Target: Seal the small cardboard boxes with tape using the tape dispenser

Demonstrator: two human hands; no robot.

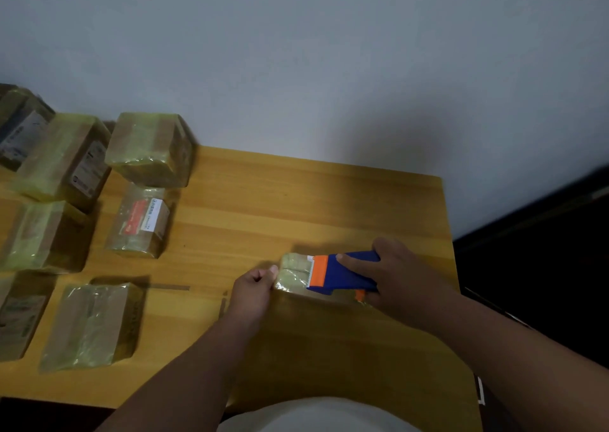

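Note:
A small cardboard box (294, 272) wrapped in yellowish clear tape lies on the wooden table (296, 201) near the right front. My right hand (400, 275) grips a blue and orange tape dispenser (342, 272), whose orange toothed end rests on the box top. My left hand (255, 288) is curled at the box's left end, thumb and fingers pinching its edge. The box's right part is hidden under the dispenser.
Several taped cardboard boxes stand at the table's left: one at the back (151, 150), one with a red label (140, 222), one near the front (90, 326). A grey wall rises behind. The table's right edge (449, 234) drops to a dark floor.

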